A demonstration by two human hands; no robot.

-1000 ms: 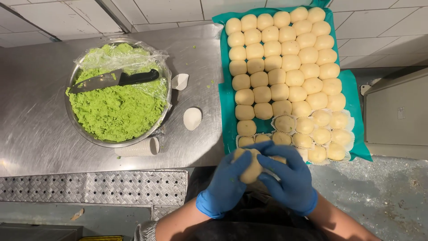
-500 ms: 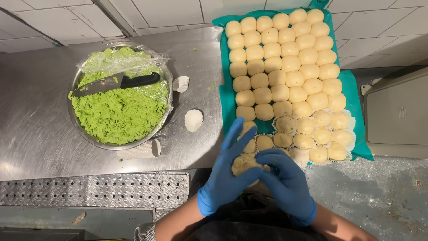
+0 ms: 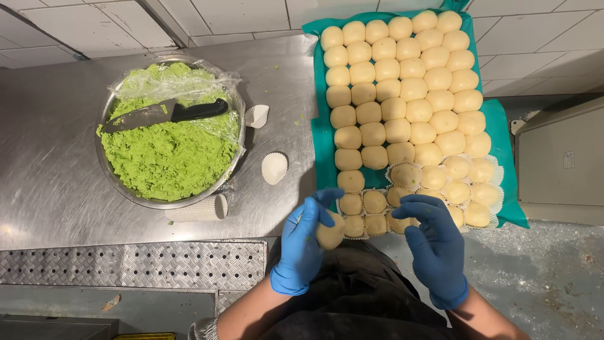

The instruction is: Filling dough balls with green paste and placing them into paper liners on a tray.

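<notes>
Blue-gloved left hand cupped round a pale dough ball; right hand loosely open, holding nothing, just beside. Beyond, teal tray of dough balls, steel counter, bowl of green paste, white tiled wall.

Both hands are in blue gloves, low in the frame near the bottom centre. The left hand is cupped with its fingers curled round, thumb pointing up toward the middle of the frame. The right hand sits just right of centre, apart from the left, fingers loosely bent and spread, nothing in it. Bare forearms run down to the bottom edge.
</notes>
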